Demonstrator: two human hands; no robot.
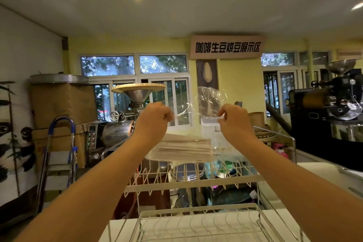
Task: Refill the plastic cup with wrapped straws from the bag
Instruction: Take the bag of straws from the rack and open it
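Observation:
A clear plastic bag (pixel 208 102) hangs in the air at chest height, its mouth stretched between both hands. My left hand (pixel 154 116) pinches the left edge of the bag; my right hand (pixel 232 119) pinches the right edge. A thick bundle of paper-wrapped straws (pixel 182 148) lies sideways in the bottom of the bag, just below and between my wrists. The plastic cup is not in view.
A white wire dish rack (pixel 196 182) stands on the counter right under the bag, its lower tier (pixel 198 222) nearest me. A coffee roaster (pixel 121 129) and a blue step ladder (pixel 59 155) stand at left. A black roaster (pixel 330 108) sits at right.

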